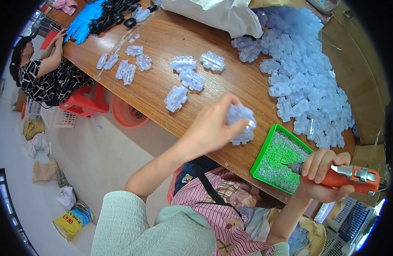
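My left hand (211, 126) grips a clear plastic part (240, 114) between thumb and fingers, just above the table. Directly below it, another clear plastic part (242, 137) shows near the table's front edge; whether the two touch I cannot tell. Wrapped in my right hand (324, 175) is an orange electric screwdriver (362, 182), its thin bit pointing left over a green tray (262, 158). Many small silvery screws (280, 155) fill that tray. Several more clear plastic parts (176, 98) lie loose on the wooden table, left of and beyond my left hand.
A large heap of clear plastic parts (307, 81) covers the table's right side beside cardboard (359, 68). A white sack (218, 17) lies at the back. Black spoon-like pieces (117, 17) and blue strips (85, 23) are far left, near a seated person (38, 74).
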A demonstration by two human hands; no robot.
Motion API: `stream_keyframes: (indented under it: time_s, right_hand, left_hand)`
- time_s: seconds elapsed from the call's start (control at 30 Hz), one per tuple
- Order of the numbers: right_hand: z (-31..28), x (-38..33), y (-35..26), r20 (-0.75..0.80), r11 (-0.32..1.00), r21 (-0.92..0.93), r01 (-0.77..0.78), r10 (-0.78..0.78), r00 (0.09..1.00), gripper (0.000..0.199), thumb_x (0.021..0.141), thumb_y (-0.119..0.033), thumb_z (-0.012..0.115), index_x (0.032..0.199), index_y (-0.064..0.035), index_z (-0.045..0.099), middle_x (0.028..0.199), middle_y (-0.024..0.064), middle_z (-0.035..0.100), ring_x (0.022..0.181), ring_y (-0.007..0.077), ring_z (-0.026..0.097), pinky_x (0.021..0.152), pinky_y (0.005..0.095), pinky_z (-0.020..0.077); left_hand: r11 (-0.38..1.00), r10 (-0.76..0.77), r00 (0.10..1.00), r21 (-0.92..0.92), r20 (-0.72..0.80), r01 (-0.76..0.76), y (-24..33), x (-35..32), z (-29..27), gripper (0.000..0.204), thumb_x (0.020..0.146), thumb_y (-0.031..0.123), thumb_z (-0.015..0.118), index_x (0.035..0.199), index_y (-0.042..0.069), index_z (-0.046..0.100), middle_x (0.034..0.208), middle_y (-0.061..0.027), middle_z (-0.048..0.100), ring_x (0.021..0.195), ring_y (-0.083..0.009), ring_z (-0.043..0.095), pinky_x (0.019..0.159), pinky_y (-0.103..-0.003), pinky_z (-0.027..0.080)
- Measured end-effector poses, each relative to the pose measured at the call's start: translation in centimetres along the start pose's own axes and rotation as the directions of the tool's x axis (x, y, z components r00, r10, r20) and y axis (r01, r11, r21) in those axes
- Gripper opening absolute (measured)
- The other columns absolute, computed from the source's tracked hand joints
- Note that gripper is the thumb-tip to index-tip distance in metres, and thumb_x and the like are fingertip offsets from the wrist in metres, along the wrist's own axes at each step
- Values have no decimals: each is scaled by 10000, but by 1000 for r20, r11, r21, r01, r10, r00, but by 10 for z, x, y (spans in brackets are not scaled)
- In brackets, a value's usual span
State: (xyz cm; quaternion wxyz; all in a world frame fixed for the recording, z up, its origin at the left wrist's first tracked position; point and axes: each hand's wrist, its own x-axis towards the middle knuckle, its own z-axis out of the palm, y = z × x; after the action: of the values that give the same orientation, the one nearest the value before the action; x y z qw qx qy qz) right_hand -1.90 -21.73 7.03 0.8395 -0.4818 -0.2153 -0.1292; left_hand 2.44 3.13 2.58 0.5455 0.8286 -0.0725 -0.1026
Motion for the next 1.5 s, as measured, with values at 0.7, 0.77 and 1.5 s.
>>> stream_keyframes:
  time_s: [0.7, 0.77, 1.5]
  right_hand:
    - [-31, -29, 38, -191, 944, -281, -171, 119, 974, 699, 839, -660, 558, 1048, 5, 500, 589, 28, 451, 539, 136, 450, 467, 281, 415]
    - [-27, -29, 40, -204, 938, -292, -188, 131, 970, 711, 831, -669, 563, 1047, 6, 505, 596, 31, 457, 541, 139, 450, 469, 280, 413]
    - [-26, -36, 51, -149, 944, -256, -209, 175, 973, 691, 832, -643, 600, 1070, 2, 527, 609, 49, 478, 571, 149, 470, 484, 293, 394]
  left_hand:
    - [529, 445, 886, 760, 130, -378, -38, 58, -92, 302, 725, 41, 737, 913, 92, 506, 1070, -58, 575, 1115, -315, 532, 930, -422, 387]
    - [677, 476, 873, 588, 107, -441, -35, 53, -74, 240, 803, 23, 700, 904, 65, 486, 969, -44, 582, 978, -235, 605, 859, -334, 451]
    - [721, -145, 795, -487, 589, 492, -18, -34, 64, 372, 919, 115, 633, 1214, -28, 457, 965, -68, 582, 824, -109, 646, 694, -230, 529]
